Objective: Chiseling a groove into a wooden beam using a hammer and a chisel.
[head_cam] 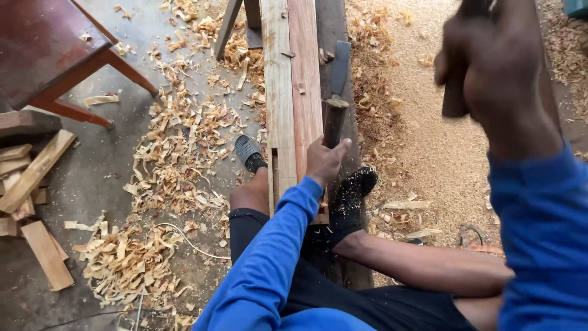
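My left hand (324,160) grips the wooden handle of a chisel (335,98), whose dark blade rests against the side of a long reddish plank (293,86). A rectangular slot shows in the plank just below my left hand. High at the upper right, my right hand (490,55) is raised close to the camera and closed around a dark wooden mallet handle (454,92); it looks blurred. I sit astride the plank, one foot on either side of it, in blue sleeves.
Curled wood shavings (177,141) litter the concrete floor on the left, and sawdust (429,141) covers the ground on the right. A red-brown table (43,43) stands at the upper left, with offcut wood blocks (30,184) below it.
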